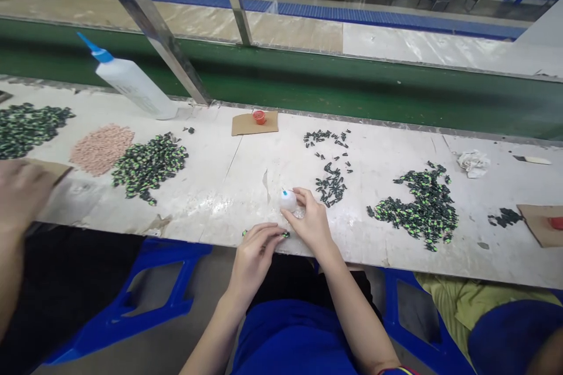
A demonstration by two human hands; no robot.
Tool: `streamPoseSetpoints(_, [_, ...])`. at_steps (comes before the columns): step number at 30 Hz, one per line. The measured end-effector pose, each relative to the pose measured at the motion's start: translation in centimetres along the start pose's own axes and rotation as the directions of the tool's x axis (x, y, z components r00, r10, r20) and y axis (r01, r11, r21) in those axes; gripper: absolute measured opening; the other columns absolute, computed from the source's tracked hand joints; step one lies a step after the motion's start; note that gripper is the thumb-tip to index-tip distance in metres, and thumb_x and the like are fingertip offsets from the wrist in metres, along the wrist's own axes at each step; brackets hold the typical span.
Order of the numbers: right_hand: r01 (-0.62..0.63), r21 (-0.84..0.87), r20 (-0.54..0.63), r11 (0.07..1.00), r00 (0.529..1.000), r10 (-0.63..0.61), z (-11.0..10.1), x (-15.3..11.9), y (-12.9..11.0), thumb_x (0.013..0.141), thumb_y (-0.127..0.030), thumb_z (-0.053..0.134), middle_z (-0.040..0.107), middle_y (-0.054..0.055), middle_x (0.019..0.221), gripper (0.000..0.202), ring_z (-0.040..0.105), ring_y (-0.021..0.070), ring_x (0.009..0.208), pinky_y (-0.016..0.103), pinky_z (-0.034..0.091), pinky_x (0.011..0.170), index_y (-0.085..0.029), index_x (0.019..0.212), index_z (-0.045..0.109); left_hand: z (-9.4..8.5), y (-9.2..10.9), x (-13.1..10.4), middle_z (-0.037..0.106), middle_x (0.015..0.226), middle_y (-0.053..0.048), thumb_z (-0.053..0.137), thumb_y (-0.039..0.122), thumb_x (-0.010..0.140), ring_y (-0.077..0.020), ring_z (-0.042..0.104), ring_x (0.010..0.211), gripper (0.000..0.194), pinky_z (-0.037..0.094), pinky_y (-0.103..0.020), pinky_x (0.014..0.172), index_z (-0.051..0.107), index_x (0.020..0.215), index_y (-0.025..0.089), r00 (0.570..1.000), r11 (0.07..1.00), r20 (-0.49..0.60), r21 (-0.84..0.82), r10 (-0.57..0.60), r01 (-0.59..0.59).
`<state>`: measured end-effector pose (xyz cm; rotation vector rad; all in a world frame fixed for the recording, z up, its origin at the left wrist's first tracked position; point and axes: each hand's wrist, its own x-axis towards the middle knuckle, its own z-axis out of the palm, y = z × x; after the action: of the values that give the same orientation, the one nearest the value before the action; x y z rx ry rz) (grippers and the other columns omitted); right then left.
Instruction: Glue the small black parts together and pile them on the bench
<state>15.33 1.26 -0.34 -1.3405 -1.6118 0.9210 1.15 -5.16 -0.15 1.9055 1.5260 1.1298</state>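
Note:
Near the table's front edge, my left hand [256,252] pinches a small black-and-green piece [285,234] between thumb and fingertips. A second bit of black and green [244,233] shows beside its knuckles. My right hand [311,222] is closed round a small white squeeze bottle [288,201] with a blue tip, just above and right of the piece. The bottle's tip points up and away from me; its lower part is partly hidden by my fingers. Beyond my right hand lies a loose group of dark small pieces [332,186].
A green-and-black heap [422,208] lies to the right, another [149,165] to the left beside pink pieces [101,148]. A large white bottle [136,88] leans near a metal post [153,29]. A red cup [259,118] sits on cardboard [243,125]. A co-worker's hand [21,193] is at far left.

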Motion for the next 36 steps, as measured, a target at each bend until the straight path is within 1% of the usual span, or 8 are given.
streamPoseSetpoints(4, [0.160, -0.197, -0.017, 0.967, 0.986, -0.166, -2.9, -1.1, 0.8, 0.081, -0.027, 0.068, 0.068, 0.013, 0.116, 0.054, 0.063, 0.0268, 0.107, 0.043, 0.055, 0.089, -0.021, 0.132, 0.051, -1.0, 0.6, -0.2, 0.072, 0.090, -0.004, 0.059, 0.024, 0.087, -0.0194, 0.069, 0.086, 0.011, 0.059, -0.032, 0.077, 0.069, 0.093, 0.023, 0.993, 0.992, -0.055, -0.067, -0.108, 0.104])
streamPoseSetpoints(9, [0.211, -0.449, -0.044, 0.868, 0.965, -0.258, -7.7, -2.2, 1.5, 0.092, -0.014, 0.049, 0.067, 0.009, 0.092, 0.028, 0.057, 0.0257, 0.092, 0.043, 0.055, 0.078, -0.026, 0.103, 0.072, -0.9, 1.3, 0.5, 0.073, 0.089, -0.003, 0.058, 0.024, 0.088, -0.0197, 0.069, 0.086, 0.014, 0.059, -0.033, 0.076, 0.070, 0.094, 0.023, 0.996, 0.990, -0.036, -0.124, -0.075, 0.070])
streamPoseSetpoints(13, [0.216, -0.508, 0.030, 0.834, 0.972, -0.234, -7.6, -2.3, 1.9, 0.085, -0.018, 0.064, 0.063, 0.008, 0.085, 0.017, 0.053, 0.0256, 0.087, 0.040, 0.055, 0.071, -0.026, 0.095, 0.075, -0.3, 2.0, 0.9, 0.073, 0.090, -0.004, 0.058, 0.023, 0.088, -0.0207, 0.068, 0.087, 0.014, 0.059, -0.034, 0.076, 0.071, 0.094, 0.024, 0.998, 0.986, 0.024, -0.154, -0.059, 0.062])
streamPoseSetpoints(19, [0.269, -0.520, 0.088, 0.811, 0.961, -0.262, -6.4, -2.1, 1.9, 0.088, -0.014, 0.059, 0.064, 0.008, 0.080, 0.020, 0.056, 0.0245, 0.083, 0.036, 0.055, 0.065, -0.025, 0.083, 0.075, 0.4, 2.2, 0.8, 0.073, 0.090, -0.004, 0.058, 0.024, 0.088, -0.0203, 0.068, 0.087, 0.016, 0.058, -0.034, 0.075, 0.071, 0.099, 0.024, 0.998, 0.982, 0.016, -0.178, -0.055, 0.057])
streamPoseSetpoints(23, [0.192, -0.273, -0.068, 0.943, 0.974, -0.218, -6.5, -2.8, 0.9, 0.088, -0.019, 0.060, 0.071, 0.006, 0.079, 0.017, 0.064, 0.0213, 0.076, 0.035, 0.057, 0.068, -0.023, 0.084, 0.075, 0.8, 2.5, 0.9, 0.073, 0.091, -0.004, 0.058, 0.023, 0.088, -0.0197, 0.068, 0.087, 0.016, 0.058, -0.033, 0.077, 0.071, 0.098, 0.024, 0.997, 0.979, 0.002, -0.191, -0.077, 0.076])
streamPoseSetpoints(26, [0.030, 0.036, -0.176, 0.999, 0.984, -0.023, -6.0, -3.9, -0.4, 0.082, -0.023, 0.067, 0.076, 0.004, 0.083, 0.009, 0.070, 0.0194, 0.073, 0.032, 0.059, 0.069, -0.023, 0.084, 0.076, 1.1, 3.2, 1.2, 0.074, 0.092, -0.005, 0.060, 0.024, 0.088, -0.0200, 0.068, 0.089, 0.013, 0.058, -0.034, 0.081, 0.071, 0.094, 0.022, 0.995, 0.973, 0.010, -0.205, -0.102, 0.102])
streamPoseSetpoints(30, [-0.136, 0.310, -0.147, 0.941, 0.971, 0.189, -5.1, -5.0, -2.0, 0.079, -0.027, 0.069, 0.078, 0.004, 0.084, 0.010, 0.073, 0.0207, 0.077, 0.032, 0.060, 0.071, -0.022, 0.083, 0.077, 1.5, 4.2, 1.7, 0.074, 0.090, -0.004, 0.061, 0.024, 0.087, -0.0195, 0.069, 0.087, 0.013, 0.058, -0.033, 0.080, 0.071, 0.094, 0.022, 0.994, 0.967, 0.009, -0.231, -0.112, 0.111])
streamPoseSetpoints(36, [-0.166, 0.473, -0.129, 0.866, 0.959, 0.254, -4.4, -5.2, -2.6, 0.079, -0.029, 0.069, 0.078, 0.005, 0.086, 0.010, 0.073, 0.0202, 0.080, 0.032, 0.061, 0.074, -0.022, 0.082, 0.076, 1.6, 4.6, 1.9, 0.074, 0.089, -0.004, 0.061, 0.023, 0.086, -0.0191, 0.068, 0.085, 0.014, 0.057, -0.032, 0.079, 0.071, 0.095, 0.022, 0.998, 0.971, 0.008, -0.229, -0.065, 0.065])
